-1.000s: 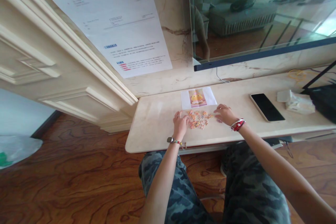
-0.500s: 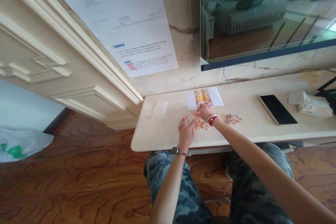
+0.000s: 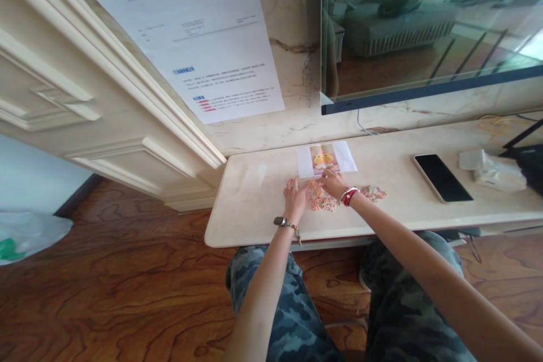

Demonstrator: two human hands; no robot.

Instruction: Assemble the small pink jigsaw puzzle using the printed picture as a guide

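A pile of small, many-coloured pieces, which look like jigsaw puzzle pieces (image 3: 323,202), lies on the pale bench top between my hands. My left hand (image 3: 294,199) rests at the pile's left side, fingers apart and bent toward the surface. Over the pile's upper right edge, my right hand (image 3: 334,184) has its fingers drawn together; anything between the fingertips is too small to make out. Just beyond the hands is a white sheet with a printed picture (image 3: 324,158) of yellow figures. A second, smaller heap of pieces (image 3: 373,193) sits right of my right wrist.
Farther right on the bench top (image 3: 250,203) are a dark-screened phone or tablet (image 3: 442,177) and a white tissue pack (image 3: 496,171). A large screen (image 3: 424,90) hangs above the bench. Cream panelling (image 3: 127,169) stands at the left. A printed sheet (image 3: 220,62) is on the wall.
My left hand has moved slightly forward along the pile's left side. My right hand has come back a little from the picture sheet's lower edge. The view has shifted slightly.
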